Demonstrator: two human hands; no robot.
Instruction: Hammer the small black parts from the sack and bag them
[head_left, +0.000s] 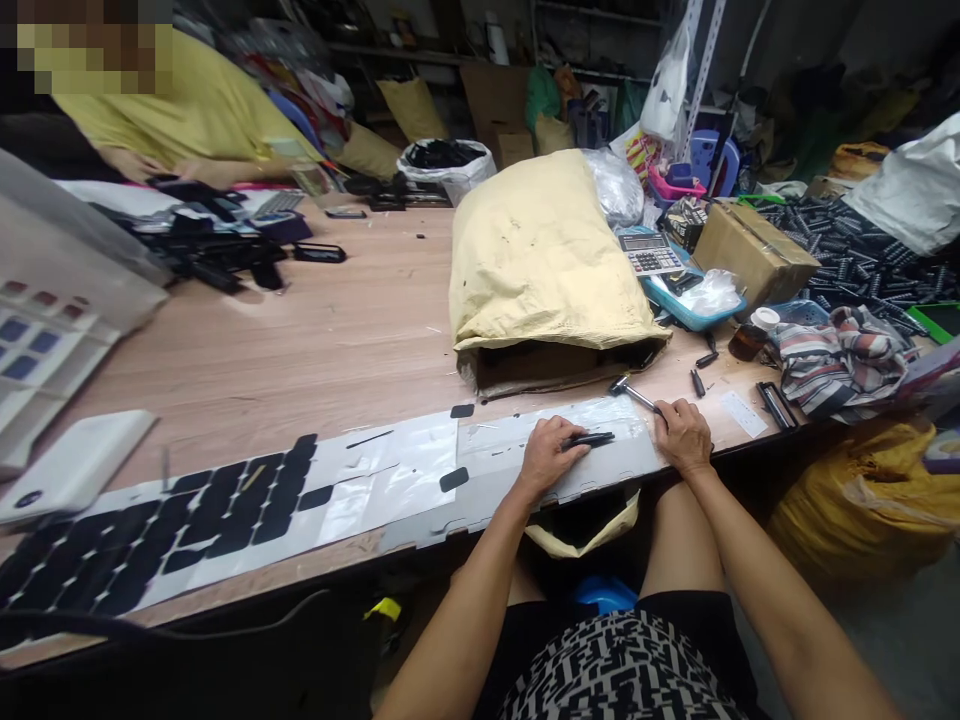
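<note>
My left hand (552,456) is closed around a slim black part (596,440), pressing it down on the grey board (487,500) at the table's front edge. My right hand (684,435) grips the handle of a small hammer (637,392). The hammer's head points away from me, to the left, close to the open mouth of a big tan paper sack (547,250). Several black rounded pads lie on a white sheet (386,490) left of my left hand, and one loose pad (454,480) is nearer to it.
A blue tray (697,315) with a calculator (651,254), a cardboard box (754,250) and a brown bottle (750,338) stand on the right. Beyond is a heap of black ribbed parts (862,245). Across the table a person in a yellow top (195,100) sits by black parts (232,240).
</note>
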